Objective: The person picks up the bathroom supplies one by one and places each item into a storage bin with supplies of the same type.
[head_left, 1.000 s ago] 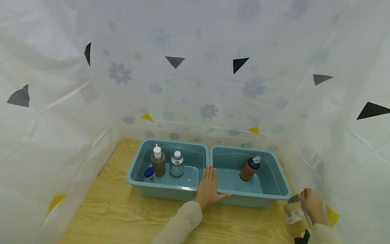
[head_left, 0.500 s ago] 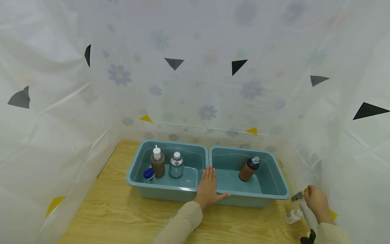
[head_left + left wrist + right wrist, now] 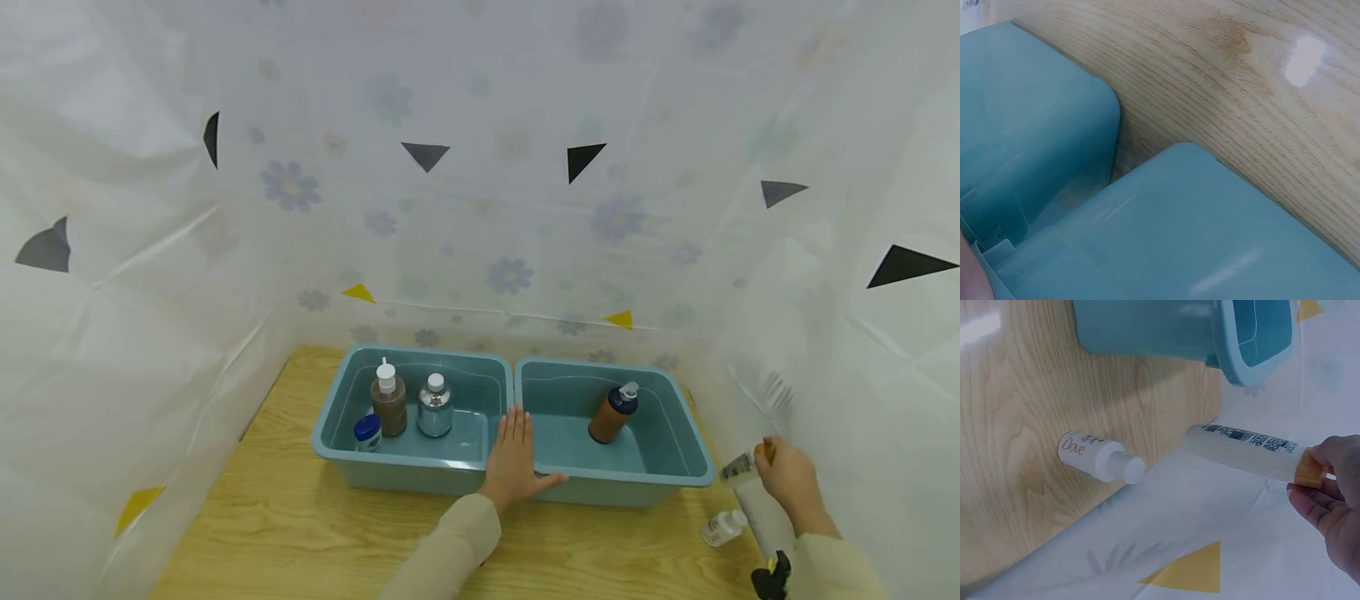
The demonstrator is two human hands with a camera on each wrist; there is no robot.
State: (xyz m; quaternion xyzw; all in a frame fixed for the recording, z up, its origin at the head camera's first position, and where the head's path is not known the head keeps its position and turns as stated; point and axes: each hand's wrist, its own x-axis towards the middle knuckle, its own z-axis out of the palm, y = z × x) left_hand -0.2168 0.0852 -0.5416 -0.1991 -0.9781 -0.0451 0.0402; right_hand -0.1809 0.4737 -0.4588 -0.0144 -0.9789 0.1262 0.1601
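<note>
Now the right hand (image 3: 787, 483) has lifted the white tube (image 3: 1244, 453), pinched at its orange cap, clear of the table beside the right bin (image 3: 693, 467), while the left hand (image 3: 516, 458) stays flat on the bins' rims, holding nothing.

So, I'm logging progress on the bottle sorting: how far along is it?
Looks partway. Done: three bottles stand in the left tub, one orange bottle in the right tub. In hand: the right hand holds a white tube by its cap, while the left hand rests on the tub rims. Left: a small white bottle lying on the table.
</note>
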